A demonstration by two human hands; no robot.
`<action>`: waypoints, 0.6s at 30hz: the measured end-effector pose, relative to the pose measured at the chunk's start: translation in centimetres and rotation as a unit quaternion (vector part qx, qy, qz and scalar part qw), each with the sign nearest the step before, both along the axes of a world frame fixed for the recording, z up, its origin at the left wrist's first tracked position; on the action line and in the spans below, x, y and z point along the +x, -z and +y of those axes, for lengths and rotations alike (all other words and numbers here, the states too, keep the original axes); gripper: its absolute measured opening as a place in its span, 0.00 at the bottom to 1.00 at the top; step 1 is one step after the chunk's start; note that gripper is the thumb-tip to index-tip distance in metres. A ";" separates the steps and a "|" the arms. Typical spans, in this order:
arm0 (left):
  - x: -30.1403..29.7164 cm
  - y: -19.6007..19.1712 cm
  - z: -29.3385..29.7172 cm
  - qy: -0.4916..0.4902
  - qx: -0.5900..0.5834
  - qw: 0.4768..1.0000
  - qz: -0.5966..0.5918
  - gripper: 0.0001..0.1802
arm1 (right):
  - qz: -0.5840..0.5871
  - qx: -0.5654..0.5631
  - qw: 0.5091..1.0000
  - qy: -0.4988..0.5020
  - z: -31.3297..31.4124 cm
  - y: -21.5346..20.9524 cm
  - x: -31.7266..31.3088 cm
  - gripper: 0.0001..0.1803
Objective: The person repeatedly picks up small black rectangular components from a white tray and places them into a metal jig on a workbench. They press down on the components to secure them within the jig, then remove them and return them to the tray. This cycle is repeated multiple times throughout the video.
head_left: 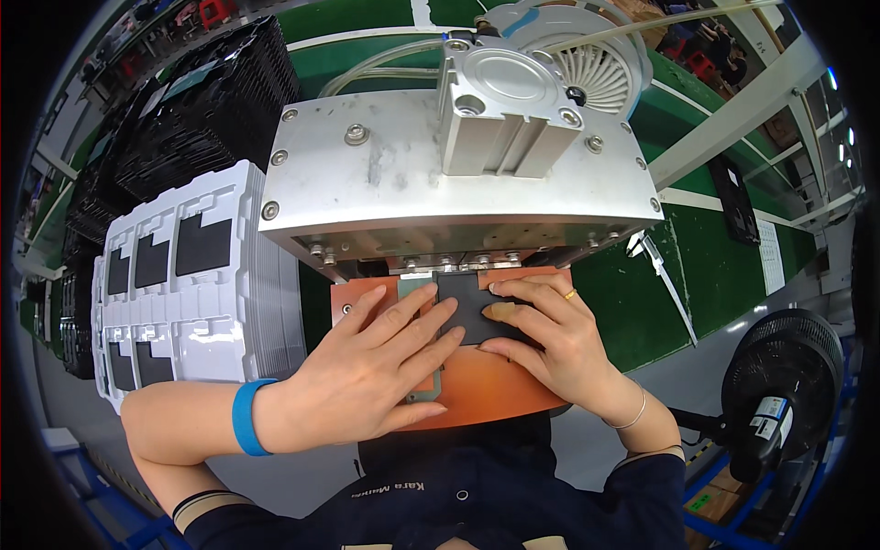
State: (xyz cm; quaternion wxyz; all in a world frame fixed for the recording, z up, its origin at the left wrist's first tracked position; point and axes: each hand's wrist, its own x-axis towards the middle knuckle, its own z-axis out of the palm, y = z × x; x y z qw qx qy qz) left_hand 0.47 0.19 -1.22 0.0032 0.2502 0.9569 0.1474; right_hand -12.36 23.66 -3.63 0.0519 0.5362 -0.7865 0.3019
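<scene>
A flat dark grey piece (466,298) lies on the orange plate (486,385) under the front of a metal press (458,192). My left hand (367,357) reaches across from the left, its fingers spread and two fingertips on the piece's left part. A pale green fixture part (417,293) shows partly beneath those fingers. From the right, my right hand (559,330) rests its bent, spread fingertips on the piece's right side. Its thumb is by the lower right corner, and a bandage covers one finger. The far edge of the piece is hidden under the press.
To the left stands a stack of white trays (202,312) with black L-shaped sheets in the top one. Behind it rise stacks of black trays (211,110). A caliper (662,280) lies on the green mat at right, near a black fan (779,394). Another fan (596,78) is behind the press.
</scene>
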 end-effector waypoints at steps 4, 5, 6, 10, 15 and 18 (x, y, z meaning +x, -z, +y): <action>-0.1 -0.1 0.0 -0.002 0.014 1.000 -0.026 0.37 | -0.006 -0.003 1.000 -0.003 -0.1 0.1 -0.2 0.18; -0.2 -0.1 0.1 -0.002 0.015 0.999 -0.028 0.37 | -0.006 -0.002 1.000 -0.005 -0.1 0.1 -0.2 0.18; -0.2 -0.1 0.1 -0.002 0.016 0.999 -0.031 0.37 | -0.006 -0.001 1.000 -0.006 -0.1 0.0 -0.2 0.18; -0.2 -0.1 0.1 -0.006 0.025 0.999 -0.041 0.37 | -0.014 -0.002 1.000 -0.006 -0.2 -0.1 -0.3 0.19; -0.2 -0.3 0.2 -0.014 0.029 0.998 -0.053 0.36 | -0.017 0.002 1.000 -0.010 -0.4 0.0 -0.4 0.19; -0.4 -0.3 0.2 -0.015 0.031 0.998 -0.054 0.36 | -0.015 0.005 1.000 -0.007 -0.5 0.0 -0.3 0.19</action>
